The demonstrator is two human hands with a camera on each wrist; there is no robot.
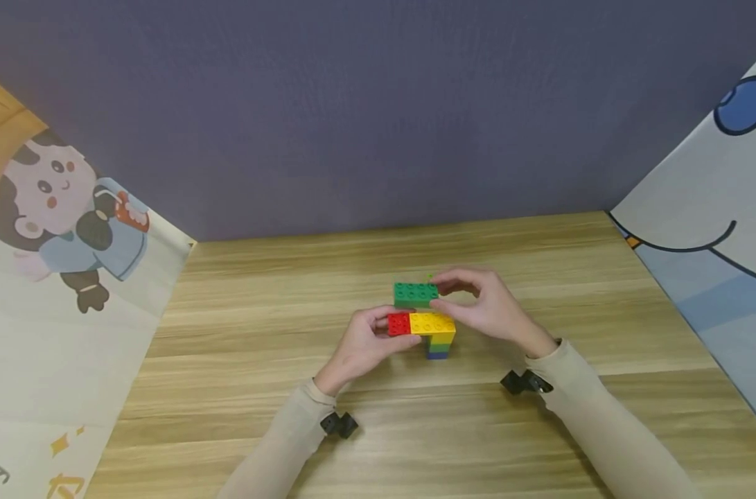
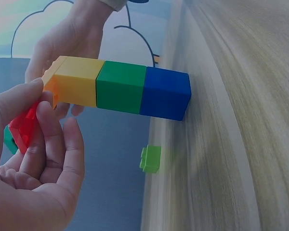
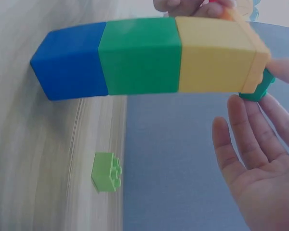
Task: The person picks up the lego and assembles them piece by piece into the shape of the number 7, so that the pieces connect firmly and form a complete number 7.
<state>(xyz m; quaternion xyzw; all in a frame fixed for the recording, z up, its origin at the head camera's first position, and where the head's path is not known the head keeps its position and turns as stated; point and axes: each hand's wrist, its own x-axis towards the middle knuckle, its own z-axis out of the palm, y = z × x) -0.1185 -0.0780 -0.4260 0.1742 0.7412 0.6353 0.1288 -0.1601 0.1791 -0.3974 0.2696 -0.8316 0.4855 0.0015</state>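
Note:
A tower of toy building bricks stands on the table, with a blue brick (image 2: pixel 166 93) at the bottom, a green brick (image 2: pixel 120 86) above it and a yellow brick (image 2: pixel 78 81) higher up. On top, a studded yellow piece (image 1: pixel 432 323) reaches out to the left. My left hand (image 1: pixel 362 344) pinches a red brick (image 1: pixel 399 324) against the end of that piece; whether they are joined I cannot tell. Just behind the top, my right hand (image 1: pixel 486 305) holds a long dark green brick (image 1: pixel 414 294) by its right end. It appears raised off the table.
A small light green brick (image 3: pixel 104 172) sits on the wooden table (image 1: pixel 259 291) behind the tower, mostly hidden in the head view. A dark grey wall (image 1: pixel 378 125) rises at the back. Printed panels flank the table on both sides.

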